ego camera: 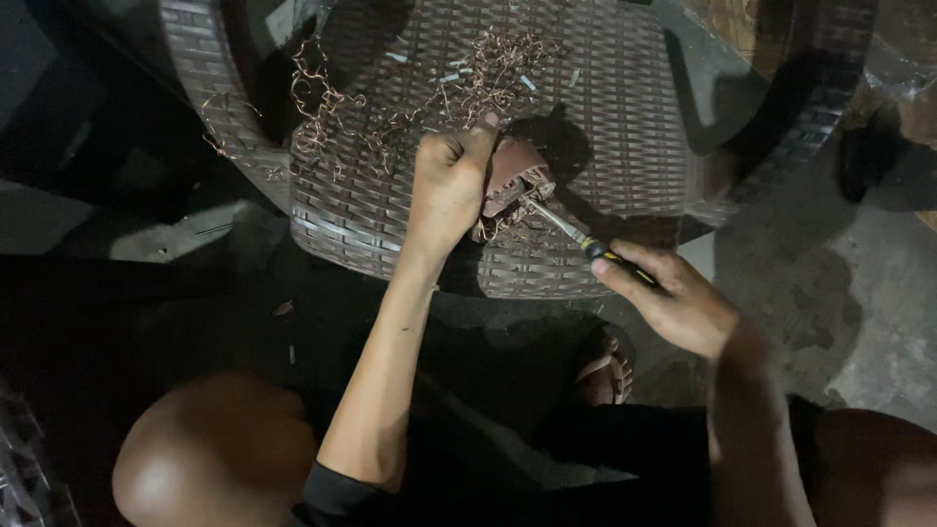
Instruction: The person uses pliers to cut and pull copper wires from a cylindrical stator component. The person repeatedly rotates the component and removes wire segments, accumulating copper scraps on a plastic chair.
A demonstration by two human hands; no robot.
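Near the upper middle of the frame, the left hand [447, 190] has its grip closed around a small reddish-brown wound motor part [509, 176], pressing it against the brown woven plastic chair seat [605, 117]. Right of centre, the right hand [673, 303] clasps the black-and-yellow handle of a slim metal screwdriver [566, 229], tip touching the part. Tangled copper wire scraps [332, 112] lie at upper left on the seat.
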